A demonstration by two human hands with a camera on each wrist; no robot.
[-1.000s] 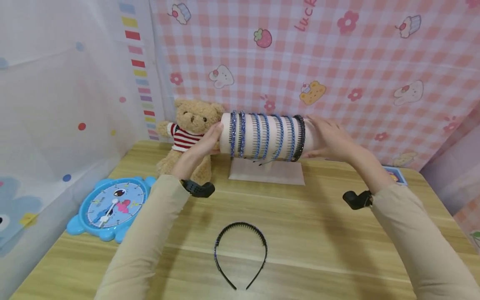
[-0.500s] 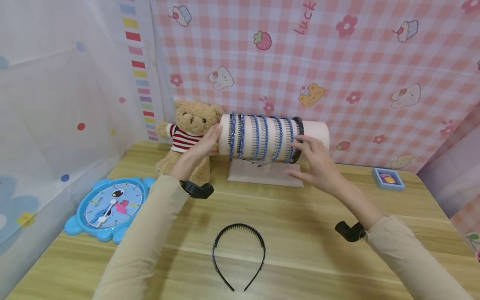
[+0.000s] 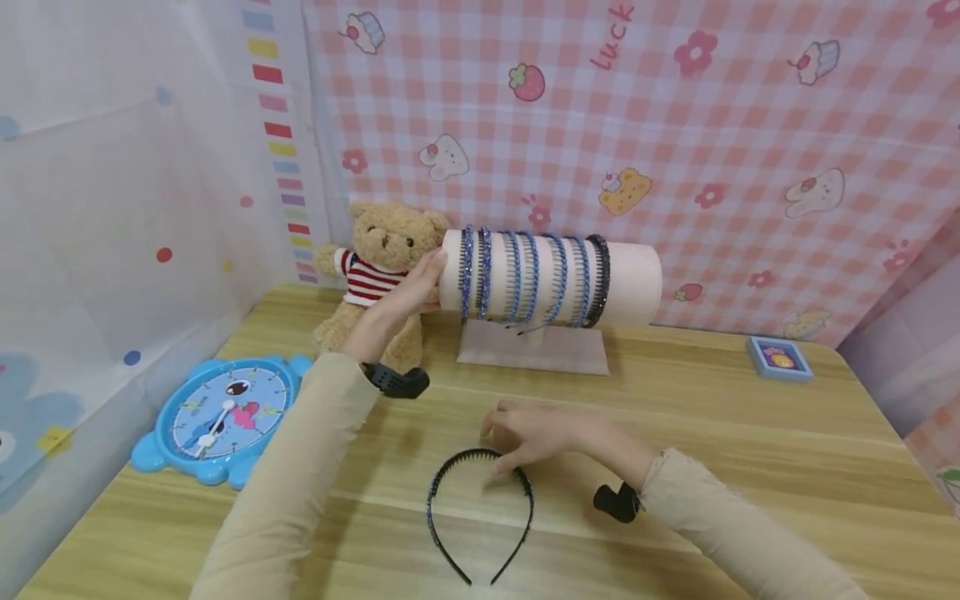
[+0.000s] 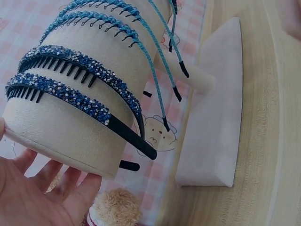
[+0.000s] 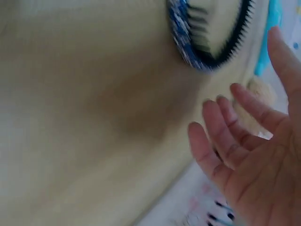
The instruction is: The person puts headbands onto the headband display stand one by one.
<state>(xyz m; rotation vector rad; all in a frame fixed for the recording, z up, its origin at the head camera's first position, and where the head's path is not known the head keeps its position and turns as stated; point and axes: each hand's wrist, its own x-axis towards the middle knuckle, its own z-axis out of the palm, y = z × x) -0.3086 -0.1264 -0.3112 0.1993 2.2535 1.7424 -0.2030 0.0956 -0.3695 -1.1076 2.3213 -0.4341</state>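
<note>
In the head view, a pale padded headband stand (image 3: 634,283) holds several toothed headbands: glittery blue ones (image 3: 484,271), braided blue ones (image 3: 558,275) and a black one (image 3: 601,279) at the right. My left hand (image 3: 408,290) grips the roll's left end; the left wrist view shows its fingers (image 4: 77,197) against the end's rim. On the table lies a single dark headband (image 3: 431,504), its tips towards me. Above its top arc is my right hand (image 3: 540,429), fingers apart and bent a little. In the blurred right wrist view that hand holds nothing, and the headband's glittery side (image 5: 181,33) is close to the fingertips.
A teddy bear (image 3: 390,233) in a striped shirt sits behind my left hand. At the left lies a blue toy clock (image 3: 232,408), and a small blue framed picture (image 3: 780,358) lies at the back right. Patterned cloth (image 3: 660,108) hangs behind the table.
My right hand has left the stand's right end and moved down and left to above the single headband. The left hand stays on the stand.
</note>
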